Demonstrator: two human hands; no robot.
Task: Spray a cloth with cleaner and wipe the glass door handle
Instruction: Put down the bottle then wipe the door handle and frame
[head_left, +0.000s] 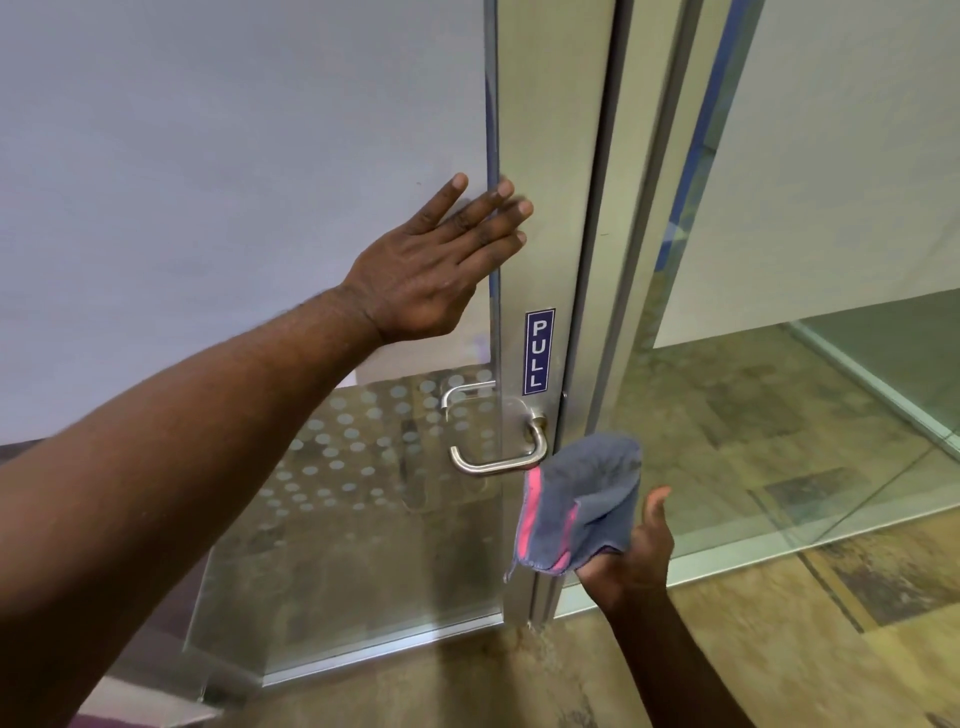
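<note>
Office interior, frosted glass door (311, 156), PULL sign (539, 352), glass partitions (831, 182), carpet tiles (779, 649)

Right hand's fingers (597, 569) behind the cloth (582, 499); left fingertips (511, 210) blurred.

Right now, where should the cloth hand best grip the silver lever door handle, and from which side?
Wrap the grey cloth around the silver lever door handle on its horizontal bar, coming from its open left end, since the right end bends into the frame.
</note>
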